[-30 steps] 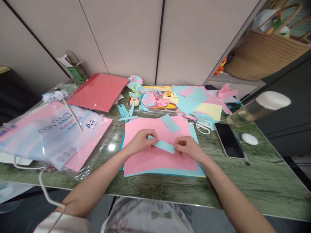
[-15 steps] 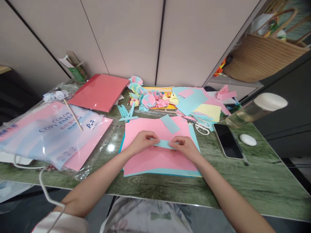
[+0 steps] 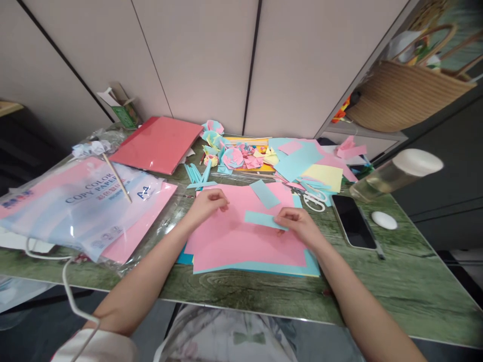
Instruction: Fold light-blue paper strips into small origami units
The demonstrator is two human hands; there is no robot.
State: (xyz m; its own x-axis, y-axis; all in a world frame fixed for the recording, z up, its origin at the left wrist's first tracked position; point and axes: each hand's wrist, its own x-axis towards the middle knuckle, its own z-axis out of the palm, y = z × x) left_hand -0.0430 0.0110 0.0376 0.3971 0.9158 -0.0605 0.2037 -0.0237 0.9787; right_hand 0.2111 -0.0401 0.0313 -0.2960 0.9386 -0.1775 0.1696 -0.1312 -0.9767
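Between the thumb and fingers of my right hand (image 3: pixel 298 226) is the right end of a narrow light-blue paper strip (image 3: pixel 259 218). Its other end points left, above a pink sheet (image 3: pixel 234 246). My left hand (image 3: pixel 209 205) is over the sheet's upper left part, loosely curled, fingers slightly apart and holding nothing. A second light-blue paper piece (image 3: pixel 264 194) lies on the pink sheet, behind the strip. Just beyond my left hand are several rolled light-blue paper sticks (image 3: pixel 198 174). Blue sheets show under the pink one.
White-handled scissors (image 3: pixel 315 200), a phone (image 3: pixel 353 221) and a clear bottle (image 3: pixel 392 173) are on the right. Paper flowers (image 3: pixel 233 158) and cut sheets (image 3: pixel 298 157) lie at the back. A copy paper pack (image 3: pixel 90 211) and a red folder (image 3: pixel 158 143) occupy the left.
My left hand has let go of the light-blue strip and moved left and away from me. My right hand still holds the strip and has shifted slightly right.
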